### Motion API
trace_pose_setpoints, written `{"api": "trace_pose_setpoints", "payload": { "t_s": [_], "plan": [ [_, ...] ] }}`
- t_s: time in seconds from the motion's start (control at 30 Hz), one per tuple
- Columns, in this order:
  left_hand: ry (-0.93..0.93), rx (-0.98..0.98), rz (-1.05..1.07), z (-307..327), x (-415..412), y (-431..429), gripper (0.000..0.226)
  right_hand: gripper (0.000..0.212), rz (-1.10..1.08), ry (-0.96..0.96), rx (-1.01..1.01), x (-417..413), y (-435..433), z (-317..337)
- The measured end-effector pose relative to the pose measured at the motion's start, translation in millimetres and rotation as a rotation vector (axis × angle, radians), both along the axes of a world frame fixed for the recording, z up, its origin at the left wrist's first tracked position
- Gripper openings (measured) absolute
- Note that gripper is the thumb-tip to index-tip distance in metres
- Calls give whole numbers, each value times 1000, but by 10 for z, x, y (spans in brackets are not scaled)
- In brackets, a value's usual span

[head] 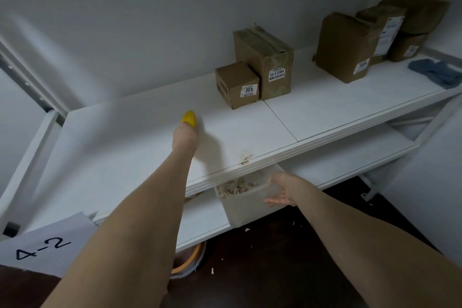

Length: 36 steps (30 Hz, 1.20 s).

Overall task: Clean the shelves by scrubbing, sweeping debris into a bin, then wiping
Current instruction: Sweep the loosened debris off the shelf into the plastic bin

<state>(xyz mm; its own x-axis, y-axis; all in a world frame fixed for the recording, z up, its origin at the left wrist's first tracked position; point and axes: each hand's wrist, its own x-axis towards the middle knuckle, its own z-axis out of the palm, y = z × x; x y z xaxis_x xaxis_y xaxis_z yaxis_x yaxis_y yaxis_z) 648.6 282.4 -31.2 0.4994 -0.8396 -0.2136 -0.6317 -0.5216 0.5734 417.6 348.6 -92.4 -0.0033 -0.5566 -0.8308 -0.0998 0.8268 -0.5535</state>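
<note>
Paper sheet (47,245) at the near left corner of the shelf (125,157): handwritten "4-2". Small box (236,85) toward the back edge: label reads "201", rest unclear. Taller box (265,57) just beside it: "55-3-3304", second line ends "5元". Wrapped parcel (342,45) farther right: "3004". Rear boxes (382,30): I can't read their labels.

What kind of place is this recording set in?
Probably a parcel storeroom or pickup point. White metal shelving holds taped cardboard parcels with printed number stickers, and a paper tag at the shelf's edge reads 4-2, like a bay number.
</note>
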Motion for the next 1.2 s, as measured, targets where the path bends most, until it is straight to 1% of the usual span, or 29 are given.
{"api": "trace_pose_setpoints", "payload": {
  "t_s": [0.1,0.2,0.23,0.33,0.4,0.47,0.53,0.57,0.63,0.7,0.83,0.93,1.0,1.1,1.2],
  "plan": [
    [32,58,-83,-9,-101,1,58,50,-18,-3,4,3,-9,-40],
    [-7,82,-233,93,-328,163,42,52,-21,-4,-4,-7,-11,-66],
    [-4,92,-286,106,-396,210,42,52,-21,-9,-6,-6,-5,-69],
    [166,113,-367,155,-531,341,45,50,22,1,-6,22,40,-62],
    [206,102,-394,181,-548,390,41,49,66,15,-7,32,61,-57],
    [169,4,-369,183,-516,432,37,47,89,18,-18,19,83,-37],
    [97,-116,-290,121,-458,450,36,47,87,9,-25,-16,114,-9],
    [59,-146,-246,85,-422,451,37,49,77,-2,-20,-34,132,14],
    [12,-132,-205,26,-392,479,39,52,62,-16,-2,-74,173,50],
    [16,-86,-219,-16,-449,531,40,54,43,-33,2,-113,206,81],
    [19,-9,-343,-41,-704,631,40,54,22,-39,8,-174,231,89],
    [65,33,-398,50,-813,651,38,51,52,-34,9,-167,220,25],
    [51,-5,-393,115,-801,653,35,51,56,-43,-4,-174,219,27],
    [-5,-107,-293,94,-720,642,34,54,44,-65,3,-219,237,93],
    [-5,-70,-266,38,-746,698,35,56,55,-66,9,-246,239,102]
  ]
}}
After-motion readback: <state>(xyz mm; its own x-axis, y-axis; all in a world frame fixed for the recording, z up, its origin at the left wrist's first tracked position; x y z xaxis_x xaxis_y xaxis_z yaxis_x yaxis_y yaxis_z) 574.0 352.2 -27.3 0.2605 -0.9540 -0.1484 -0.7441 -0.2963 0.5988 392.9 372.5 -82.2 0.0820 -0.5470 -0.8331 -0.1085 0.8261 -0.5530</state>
